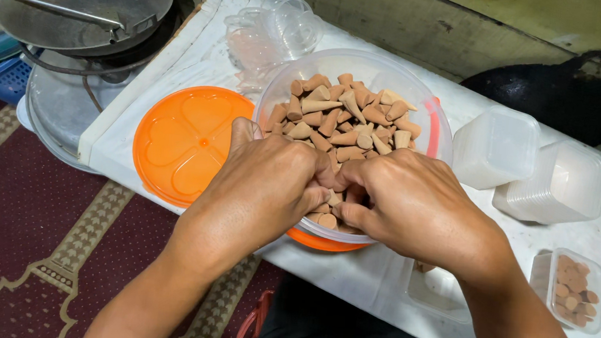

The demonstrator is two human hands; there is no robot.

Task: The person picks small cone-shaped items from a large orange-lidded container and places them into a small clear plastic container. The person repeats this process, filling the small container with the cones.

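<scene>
Cones (pixel 342 118) are heaped in the clear tub (pixel 439 134) just beyond both hands; left hand (pixel 262 187) and right hand (pixel 414 206) are met at its near rim, grips pinched on cones.

clear plastic tub (pixel 437 123), matt clay-like cones (pixel 342 114)

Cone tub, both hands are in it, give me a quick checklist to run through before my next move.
1. Left hand among the cones: ok.
2. Right hand pinching cones: cannot tell, fingertips hidden.
3. Clear tub flat on the white table: ok.
4. Orange lid off, lying beside the tub: ok.
5. Small filled box lidded: cannot tell.
6. Empty box stacks nearby: ok.
</scene>
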